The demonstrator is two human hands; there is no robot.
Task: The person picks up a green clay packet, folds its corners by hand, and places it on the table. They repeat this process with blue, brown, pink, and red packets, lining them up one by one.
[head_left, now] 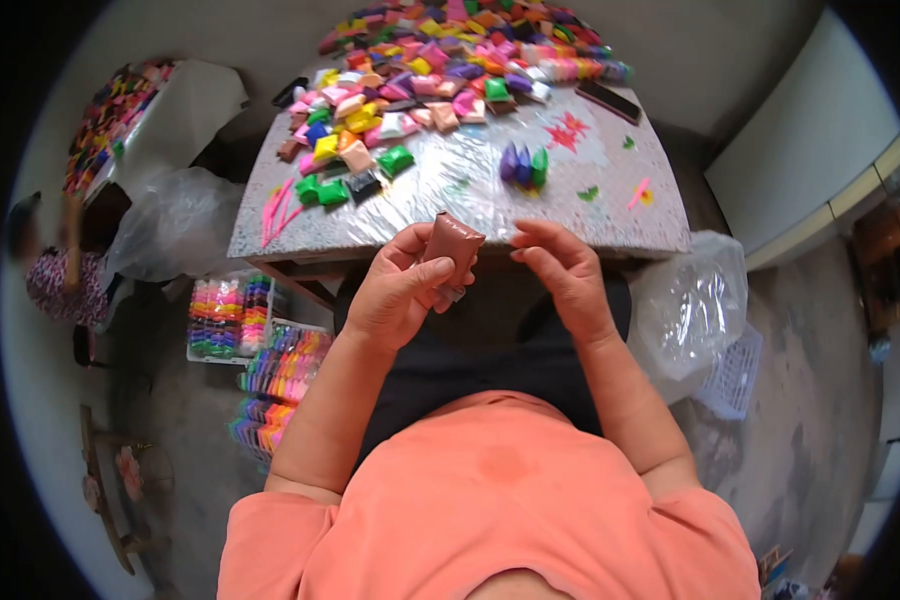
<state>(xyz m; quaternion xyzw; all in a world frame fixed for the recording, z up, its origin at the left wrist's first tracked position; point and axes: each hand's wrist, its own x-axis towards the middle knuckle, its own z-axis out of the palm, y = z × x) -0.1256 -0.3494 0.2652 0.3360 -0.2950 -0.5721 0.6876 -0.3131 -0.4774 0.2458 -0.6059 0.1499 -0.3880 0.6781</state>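
My left hand (402, 285) is closed around a small, shiny brown packet (455, 247), held tilted in front of the table's near edge. The thumb presses on its front, and a clear wrapper end shows below. To the right, my right hand (565, 275) is apart from the packet, its fingers loosely bent and parted with nothing in them. Beyond it on the table stand a few purple and green packets (523, 166) side by side. Several green packets (332, 191) and a black packet (363, 185) lie at the front of the pile, left of my hands.
A large pile of colourful packets (420, 85) covers the table's (630, 225) far side. A phone (608, 101) lies at right, pink strips (278, 213) at left. Packed trays (285, 362) stand on the floor, a clear bag (692, 300) at right. Another person (65, 285) is at far left.
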